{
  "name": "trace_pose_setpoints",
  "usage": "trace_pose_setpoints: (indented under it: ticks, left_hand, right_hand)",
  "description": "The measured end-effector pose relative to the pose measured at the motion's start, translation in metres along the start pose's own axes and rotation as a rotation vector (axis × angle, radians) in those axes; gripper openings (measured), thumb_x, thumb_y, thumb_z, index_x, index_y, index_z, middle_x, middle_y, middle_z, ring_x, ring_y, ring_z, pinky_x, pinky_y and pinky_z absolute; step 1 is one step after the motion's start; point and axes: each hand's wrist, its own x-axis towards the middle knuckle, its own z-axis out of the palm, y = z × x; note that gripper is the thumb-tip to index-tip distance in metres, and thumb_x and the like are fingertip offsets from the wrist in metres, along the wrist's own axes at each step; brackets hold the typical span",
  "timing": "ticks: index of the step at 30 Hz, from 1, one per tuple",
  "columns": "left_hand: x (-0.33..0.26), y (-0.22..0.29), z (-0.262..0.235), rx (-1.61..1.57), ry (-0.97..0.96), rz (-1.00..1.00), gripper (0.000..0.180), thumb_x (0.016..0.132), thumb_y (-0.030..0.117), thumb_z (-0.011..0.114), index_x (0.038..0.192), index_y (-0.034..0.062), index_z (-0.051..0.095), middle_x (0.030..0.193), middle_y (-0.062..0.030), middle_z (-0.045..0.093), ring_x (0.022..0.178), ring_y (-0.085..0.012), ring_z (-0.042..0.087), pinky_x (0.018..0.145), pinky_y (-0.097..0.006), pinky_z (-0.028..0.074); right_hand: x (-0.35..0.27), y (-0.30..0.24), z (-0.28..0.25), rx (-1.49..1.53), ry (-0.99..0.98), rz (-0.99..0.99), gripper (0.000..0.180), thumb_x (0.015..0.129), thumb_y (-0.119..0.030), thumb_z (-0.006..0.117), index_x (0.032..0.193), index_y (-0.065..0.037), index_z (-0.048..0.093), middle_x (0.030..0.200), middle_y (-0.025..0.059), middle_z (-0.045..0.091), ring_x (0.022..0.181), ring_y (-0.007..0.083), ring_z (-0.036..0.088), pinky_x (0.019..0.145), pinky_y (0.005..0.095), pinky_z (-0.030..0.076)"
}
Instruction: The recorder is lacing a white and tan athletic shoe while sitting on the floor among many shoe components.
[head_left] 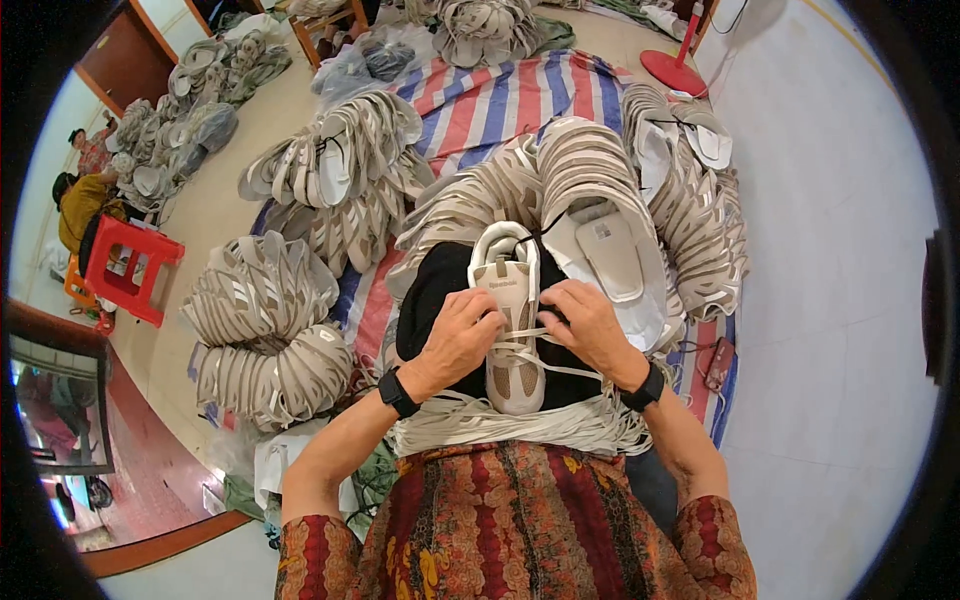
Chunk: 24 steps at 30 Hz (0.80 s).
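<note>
A beige and white shoe upper (516, 384) lies on the black cloth (437, 290) in front of me, its tongue and collar pointing away. A flat cream shoelace (527, 334) crosses its lower eyelet rows. At the left eyelet edge my left hand (455, 345) is closed, fingers curled in a pinch on the lace. My right hand (592, 330) pinches the lace at the right edge; its fingertips are partly hidden. A thick bundle of loose cream laces (520, 426) stretches across my lap, just below the upper's toe.
Nested stacks of uppers (590, 160) curve around on a striped tarp (520, 95). More stacks (262, 290) stand at the left. A red stool (132, 265) is farther left, near two seated people. At the back right stands a red round base with a pole (675, 72).
</note>
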Motion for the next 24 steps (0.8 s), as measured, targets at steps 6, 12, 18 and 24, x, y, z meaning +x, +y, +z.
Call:
trace_pose_setpoints:
  ticks: [6,12,18,24]
  left_hand:
    - [0.001,-0.001,-0.001,-0.059,0.024,-0.087,0.02,0.069,0.0,0.062,0.087,0.0031,0.054,0.088,-0.0104,0.051,0.09,-0.0288,0.05,0.079,-0.038,0.04]
    - [0.002,-0.004,-0.002,-0.029,-0.043,-0.057,0.017,0.07,0.002,0.062,0.085,0.0031,0.054,0.082,-0.0091,0.052,0.085,-0.0276,0.05,0.074,-0.037,0.04]
    - [0.011,0.001,0.002,0.05,-0.02,-0.082,0.014,0.067,0.003,0.064,0.077,0.0063,0.056,0.078,-0.0053,0.051,0.08,-0.0237,0.049,0.071,-0.035,0.04]
    - [0.026,0.009,0.018,0.003,0.048,0.027,0.013,0.065,0.008,0.064,0.075,0.0081,0.056,0.076,-0.0039,0.048,0.077,-0.0222,0.048,0.07,-0.033,0.038]
  right_hand:
    - [-0.001,-0.02,0.014,-0.227,-0.198,-0.024,0.009,0.067,-0.011,0.057,0.072,-0.006,0.051,0.073,0.0059,0.046,0.072,0.0205,0.047,0.062,0.0325,0.036]
    - [0.002,0.005,-0.004,-0.21,0.173,0.133,0.01,0.065,-0.003,0.057,0.071,-0.005,0.049,0.066,0.0097,0.047,0.062,0.0272,0.049,0.056,0.0366,0.039]
    - [-0.006,0.005,-0.015,0.504,-0.247,0.454,0.024,0.072,-0.003,0.059,0.094,-0.003,0.05,0.066,0.0108,0.046,0.059,0.023,0.049,0.054,0.0324,0.04]
    - [0.019,0.019,-0.025,0.103,-0.575,0.01,0.045,0.064,-0.014,0.071,0.103,-0.01,0.048,0.081,0.0103,0.052,0.072,0.0318,0.056,0.059,0.0405,0.044]
